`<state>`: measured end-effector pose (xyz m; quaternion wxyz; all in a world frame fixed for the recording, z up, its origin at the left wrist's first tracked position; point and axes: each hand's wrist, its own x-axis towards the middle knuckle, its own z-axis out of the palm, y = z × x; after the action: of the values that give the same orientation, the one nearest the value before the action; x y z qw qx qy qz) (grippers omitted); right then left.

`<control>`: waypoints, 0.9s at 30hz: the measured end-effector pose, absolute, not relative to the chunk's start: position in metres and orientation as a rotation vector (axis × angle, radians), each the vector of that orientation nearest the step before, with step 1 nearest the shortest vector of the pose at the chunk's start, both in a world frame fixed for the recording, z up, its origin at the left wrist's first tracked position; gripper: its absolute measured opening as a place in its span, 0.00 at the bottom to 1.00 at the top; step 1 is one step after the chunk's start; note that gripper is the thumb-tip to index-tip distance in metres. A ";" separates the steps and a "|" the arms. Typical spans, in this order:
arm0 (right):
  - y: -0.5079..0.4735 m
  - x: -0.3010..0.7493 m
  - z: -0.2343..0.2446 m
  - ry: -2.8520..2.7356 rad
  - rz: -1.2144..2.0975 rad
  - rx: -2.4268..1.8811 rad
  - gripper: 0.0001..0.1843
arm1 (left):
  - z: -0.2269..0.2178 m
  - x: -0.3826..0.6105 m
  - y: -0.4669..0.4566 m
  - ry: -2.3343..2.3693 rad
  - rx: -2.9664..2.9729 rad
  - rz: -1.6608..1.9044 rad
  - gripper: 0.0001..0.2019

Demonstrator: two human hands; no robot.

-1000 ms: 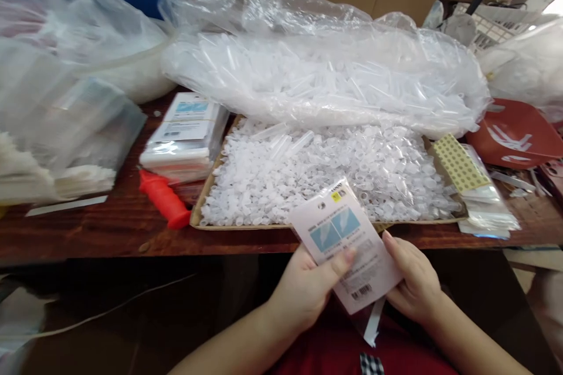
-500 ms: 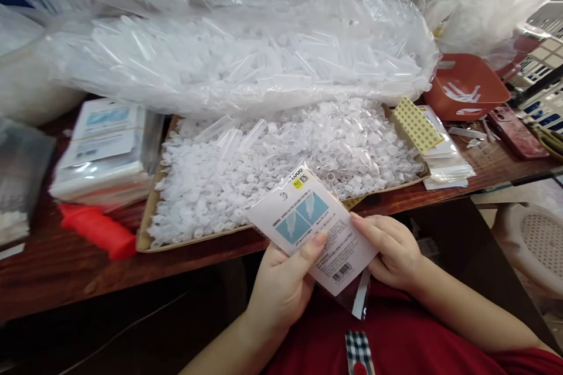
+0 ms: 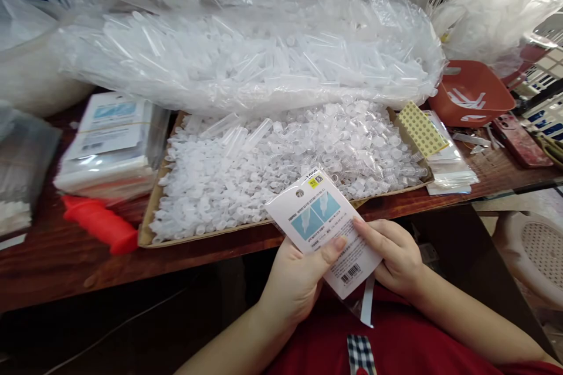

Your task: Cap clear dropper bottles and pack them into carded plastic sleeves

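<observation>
Between my hands is a clear plastic packet with a white printed card point(image 3: 328, 228), which shows two blue pictures, a barcode and a small yellow sticker. My left hand point(image 3: 303, 275) is closed on its left side, thumb flat across the card's face. On the right edge my right hand point(image 3: 393, 255) pinches the same packet, its thumb tip on the card. The packet is tilted, and a pale strip hangs from its lower end. Beyond it lies a shallow cardboard tray point(image 3: 193, 237) heaped with small clear and white plastic caps and a few tubes.
A big clear bag point(image 3: 264, 58) full of plastic tubes lies behind the tray. To the left are banded packets point(image 3: 105, 146) and a red plastic roll point(image 3: 101, 225). A yellow sticker sheet point(image 3: 422, 129), a reddish-brown basket point(image 3: 475, 91) and a phone point(image 3: 521, 140) sit at right.
The packet and both hands have shifted slightly to the right in view, and the whole scene has moved a little with the camera. Both hands keep their hold on it.
</observation>
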<state>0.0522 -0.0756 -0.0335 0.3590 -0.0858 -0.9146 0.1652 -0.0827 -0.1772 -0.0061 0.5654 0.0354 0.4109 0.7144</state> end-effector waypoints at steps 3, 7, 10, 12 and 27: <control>-0.074 0.050 -0.032 -2.355 0.438 -0.185 0.35 | -0.006 -0.085 -0.177 0.938 0.056 1.679 0.14; -0.073 0.049 -0.030 -2.354 0.409 -0.189 0.36 | -0.004 -0.086 -0.181 0.926 0.034 1.657 0.19; -0.074 0.050 -0.033 -2.319 0.371 -0.298 0.35 | -0.009 -0.082 -0.184 0.876 0.112 1.577 0.22; -0.074 0.050 -0.036 -2.298 0.362 -0.364 0.35 | -0.015 -0.078 -0.186 0.863 0.158 1.518 0.23; -0.074 0.051 -0.044 -2.361 0.327 -0.457 0.32 | -0.023 -0.079 -0.184 0.950 0.069 1.471 0.22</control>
<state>0.0510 -0.0740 -0.0441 0.3498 -0.1764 -0.9114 0.1263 -0.0792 -0.1842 -0.0228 0.6400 0.0302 0.4164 0.6450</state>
